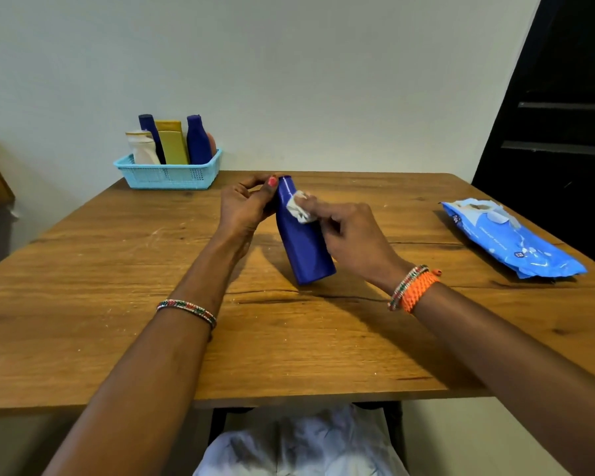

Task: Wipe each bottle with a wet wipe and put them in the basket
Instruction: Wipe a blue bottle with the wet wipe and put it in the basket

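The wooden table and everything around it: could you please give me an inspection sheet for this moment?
Surface: wooden table, scuffed, with dark cracks along the grain.
Job's things: blue bottle tilted, its base on the table; white wet wipe pressed against its upper part; light blue basket at the far left corner holding several bottles upright; wet wipe pack at the right, flap open.
Clutter: nothing seen.
Grippers: left hand grips the bottle near its top; right hand holds the wipe on the bottle.
Cables: nothing seen.
Surroundings: pale wall behind the table; dark door at the right.
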